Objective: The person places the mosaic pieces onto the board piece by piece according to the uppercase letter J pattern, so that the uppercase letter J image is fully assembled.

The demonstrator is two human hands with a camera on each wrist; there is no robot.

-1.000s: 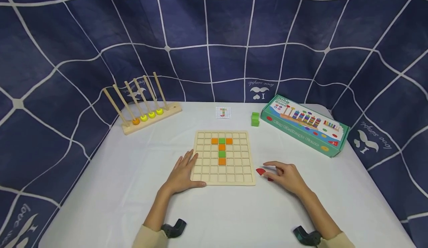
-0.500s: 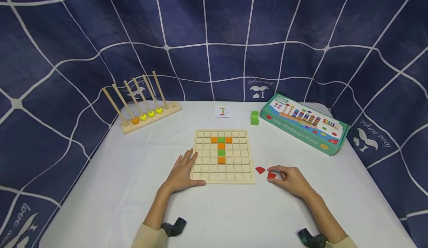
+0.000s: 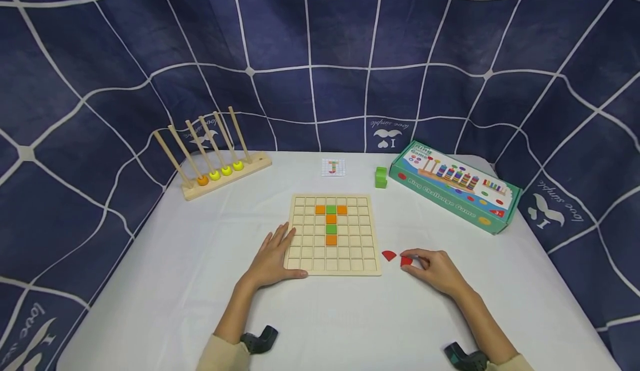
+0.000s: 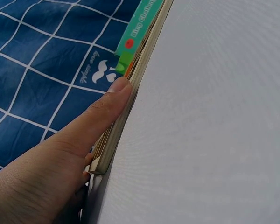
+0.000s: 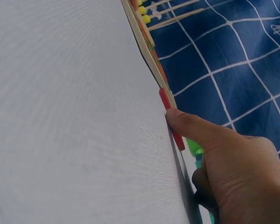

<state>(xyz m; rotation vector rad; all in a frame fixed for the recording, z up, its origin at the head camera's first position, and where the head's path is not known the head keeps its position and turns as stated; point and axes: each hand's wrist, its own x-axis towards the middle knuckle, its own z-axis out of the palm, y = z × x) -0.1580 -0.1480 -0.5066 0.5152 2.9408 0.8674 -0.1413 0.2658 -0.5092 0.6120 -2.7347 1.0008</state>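
A square wooden grid board (image 3: 355, 254) lies flat in the middle of the table, with orange and green square tiles (image 3: 331, 219) forming a T in its cells. My left hand (image 3: 270, 257) rests at the board's left side, fingers spread over the edge and thumb along the front corner; the left wrist view shows the thumb (image 4: 105, 105) against the board's side. Right of the board lies a red fan-shaped piece (image 3: 389, 255). Just beyond it my right hand (image 3: 434, 271) pinches a second red piece (image 3: 406, 261) between thumb and finger, low at the tabletop, its outline partly covered.
Behind the board lies a small pattern card (image 3: 333, 168). Stacked green blocks (image 3: 381, 178) stand near a green game box (image 3: 455, 187) at the back right. A wooden peg stand (image 3: 227, 176) with several rings is at the back left. A blue patterned cloth (image 3: 320, 38) hangs behind.
My right hand has let go of the first red piece beside the board, moved slightly right and taken the second red piece. My left hand has stayed on the board.
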